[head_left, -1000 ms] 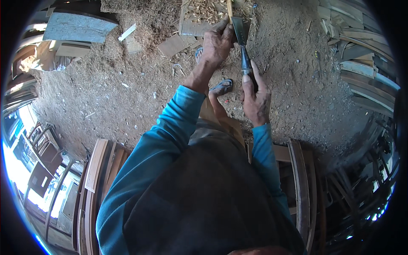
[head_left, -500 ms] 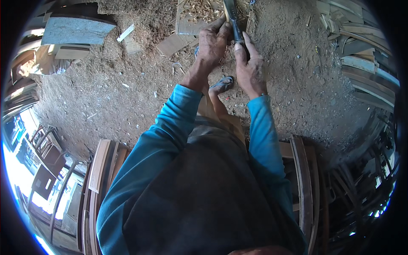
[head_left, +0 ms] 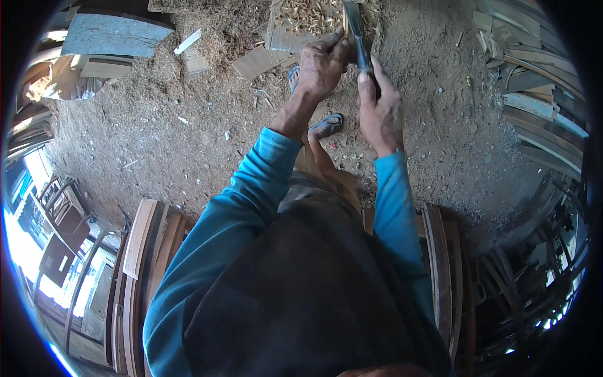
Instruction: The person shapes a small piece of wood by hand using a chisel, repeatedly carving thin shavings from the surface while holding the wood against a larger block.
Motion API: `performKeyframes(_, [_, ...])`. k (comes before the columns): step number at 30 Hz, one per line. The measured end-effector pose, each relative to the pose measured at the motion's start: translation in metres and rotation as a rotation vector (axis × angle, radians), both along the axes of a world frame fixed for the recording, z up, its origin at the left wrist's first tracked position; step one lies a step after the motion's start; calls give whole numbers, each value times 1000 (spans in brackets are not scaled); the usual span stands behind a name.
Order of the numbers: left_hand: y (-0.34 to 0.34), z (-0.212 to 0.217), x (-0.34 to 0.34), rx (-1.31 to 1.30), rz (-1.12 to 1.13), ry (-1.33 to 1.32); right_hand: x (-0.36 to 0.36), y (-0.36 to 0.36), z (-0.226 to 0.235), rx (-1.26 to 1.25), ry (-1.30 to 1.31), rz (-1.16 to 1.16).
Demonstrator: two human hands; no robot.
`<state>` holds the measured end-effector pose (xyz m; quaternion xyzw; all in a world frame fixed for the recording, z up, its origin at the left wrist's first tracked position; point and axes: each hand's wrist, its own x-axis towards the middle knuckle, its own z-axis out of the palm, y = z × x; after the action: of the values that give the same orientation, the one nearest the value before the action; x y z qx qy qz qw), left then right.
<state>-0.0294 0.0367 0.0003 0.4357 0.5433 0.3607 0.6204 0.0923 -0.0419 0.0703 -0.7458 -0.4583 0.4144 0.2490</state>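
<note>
Both hands reach out to the top of the head view, close together. My left hand (head_left: pixel 321 68) is closed around a slim pale piece of wood (head_left: pixel 345 24), whose far end runs toward the picture's top edge. Beside it, my right hand (head_left: pixel 382 108) grips the dark handle of a bladed tool (head_left: pixel 358 43). Its grey metal part lies along the wood, and its far end is cut off by the frame, so I cannot tell its exact kind. Beneath them is a flat wooden block (head_left: pixel 286 41) strewn with curled wood shavings (head_left: pixel 306 15).
Dirt floor (head_left: pixel 207 132) with sawdust and chips lies around my sandalled feet (head_left: pixel 328 124). A loose board offcut (head_left: pixel 256 61) sits left of the block. Wood scraps pile up at left (head_left: pixel 113 36) and right (head_left: pixel 537 103). Long curved boards (head_left: pixel 141 242) stand beside me.
My right hand has drawn back slightly toward me and to the right with the tool. My left hand has shifted slightly the same way, still on the wood.
</note>
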Motion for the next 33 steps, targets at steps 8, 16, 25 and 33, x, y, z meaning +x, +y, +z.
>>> performKeyframes(8, [-1,-14,-12,-14,-25,25,-8,-40,6,-47,137,-46])
performKeyframes(16, [-2,-3,-12,-92,53,-30,-16,-16,-16,-27,161,-93])
performKeyframes(25, [2,-6,-8,13,-48,-11,4,-13,6,39,462,-285])
performKeyframes(33, [-7,-16,-1,51,3,-72,-3,-75,0,21,177,-143])
